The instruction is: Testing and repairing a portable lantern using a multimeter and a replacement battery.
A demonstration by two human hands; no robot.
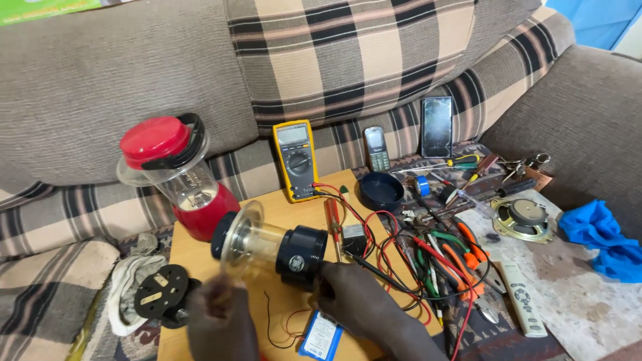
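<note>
A black lantern [271, 249] with a clear globe is held on its side above the wooden tabletop [194, 257], near the frame's centre. The right hand [358, 304] is closed around the lantern's black base, fingers curled onto it. The left hand [221, 314], blurred, is set at the globe's lower rim; whether its fingers are pinched or spread cannot be told. The clear globe is seen to be empty save for an inner fitting too indistinct to name.

At 10 o'clock from the held lantern, a red lantern [179, 175] stands tilted on the tabletop, its clear globe showing a small bulb inside. A black round dish [380, 190] lies at 2 o'clock; its contents cannot be made out. A yellow multimeter [295, 159] is propped at 12 o'clock against the sofa, its red and black leads trailing to the right. A blue battery pack [321, 336] lies at 6 o'clock, just beside the right hand. A black round plate [161, 291] rests at 8 o'clock.
</note>
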